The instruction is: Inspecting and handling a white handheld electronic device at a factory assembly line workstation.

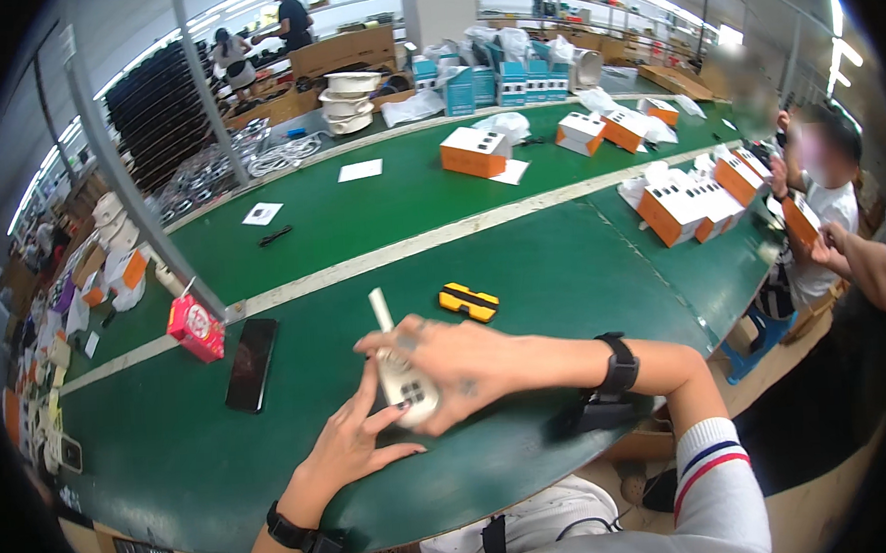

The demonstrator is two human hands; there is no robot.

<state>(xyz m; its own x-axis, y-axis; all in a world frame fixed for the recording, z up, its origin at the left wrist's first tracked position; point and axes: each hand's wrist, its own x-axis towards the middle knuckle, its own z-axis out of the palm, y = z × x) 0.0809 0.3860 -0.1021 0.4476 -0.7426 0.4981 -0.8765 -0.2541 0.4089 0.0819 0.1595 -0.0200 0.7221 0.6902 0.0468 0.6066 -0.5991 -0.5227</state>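
Just in front of me a cream-coloured device (406, 391), rounded at its near end and marked with several small dark squares, lies at the green table. A narrow pale strip (380, 309) sticks out beyond its far end. My right hand (458, 366), slightly blurred, reaches across the device and is closed around it, covering much of its upper part. Against the device's left side rest the stretched fingers of my left hand (356, 441), spread apart, one fingertip near the dark squares. A yellow and black tool-like block (468, 302) lies beyond my right hand.
A black phone (252, 365) and a red carton with a straw (196, 328) stand at left, near a metal post (143, 182). Orange-white boxes (475, 152) sit on the far table strip and at right (675, 209), where people (830, 196) handle boxes.
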